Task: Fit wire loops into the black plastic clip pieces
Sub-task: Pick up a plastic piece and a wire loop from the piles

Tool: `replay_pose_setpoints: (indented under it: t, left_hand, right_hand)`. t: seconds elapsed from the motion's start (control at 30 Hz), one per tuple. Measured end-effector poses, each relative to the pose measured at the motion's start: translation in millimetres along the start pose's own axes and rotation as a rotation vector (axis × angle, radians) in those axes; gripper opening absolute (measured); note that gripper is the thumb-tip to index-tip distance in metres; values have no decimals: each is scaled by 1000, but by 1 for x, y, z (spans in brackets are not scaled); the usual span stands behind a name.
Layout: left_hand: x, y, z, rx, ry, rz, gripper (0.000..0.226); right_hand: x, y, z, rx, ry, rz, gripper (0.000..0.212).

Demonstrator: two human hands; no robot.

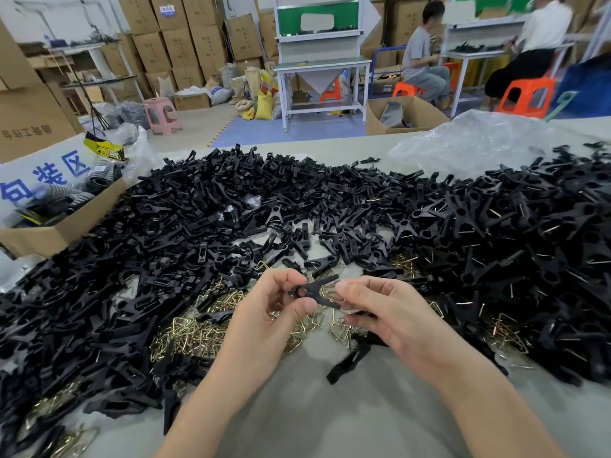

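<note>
A black plastic clip (315,290) is held between both hands above the table, its two legs spread toward the right. My left hand (264,320) pinches its ring end with thumb and fingers. My right hand (385,317) grips the leg end, where a thin brass wire loop (330,294) shows between the legs. Brass wire loops (195,335) lie heaped on the table under and left of my hands. Loose black clip pieces (231,206) are piled wide across the table behind.
A heap of clips with wire showing (515,246) fills the right side. One loose black piece (347,361) lies near my right wrist. A cardboard box (56,233) stands at the left, a clear plastic bag (479,140) at the back right. Two people sit at benches far behind.
</note>
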State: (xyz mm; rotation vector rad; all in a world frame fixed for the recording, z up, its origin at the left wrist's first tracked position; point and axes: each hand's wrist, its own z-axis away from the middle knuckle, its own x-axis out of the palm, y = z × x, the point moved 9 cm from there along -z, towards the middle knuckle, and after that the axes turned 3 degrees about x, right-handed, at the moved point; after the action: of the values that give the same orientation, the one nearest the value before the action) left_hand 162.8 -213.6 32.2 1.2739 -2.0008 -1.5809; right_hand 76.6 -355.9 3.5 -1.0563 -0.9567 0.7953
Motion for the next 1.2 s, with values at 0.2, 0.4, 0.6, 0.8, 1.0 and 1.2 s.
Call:
replay_pose_setpoints:
  t: [0.2, 0.4, 0.6, 0.8, 1.0, 1.2]
  left_hand:
    - [0, -2, 0, 0, -7, -55, 31]
    - [0, -1, 2, -7, 1, -68, 32]
    - [1, 7, 3, 8, 1, 16, 24]
    - [4, 18, 7, 60, -17, 62, 25]
    - [19, 26, 12, 166, -104, -68, 27]
    - [21, 30, 11, 310, -125, -353, 25]
  right_hand:
    - [-1, 0, 0, -7, 43, 11, 23]
    - [-4, -1, 1, -33, 91, 116, 27]
    - [17, 2, 4, 35, -105, -45, 41]
    - [41, 0, 15, 106, -327, -251, 70]
    - [61, 1, 23, 72, -481, -129, 49]
    - [57, 2, 21, 11, -440, -74, 52]
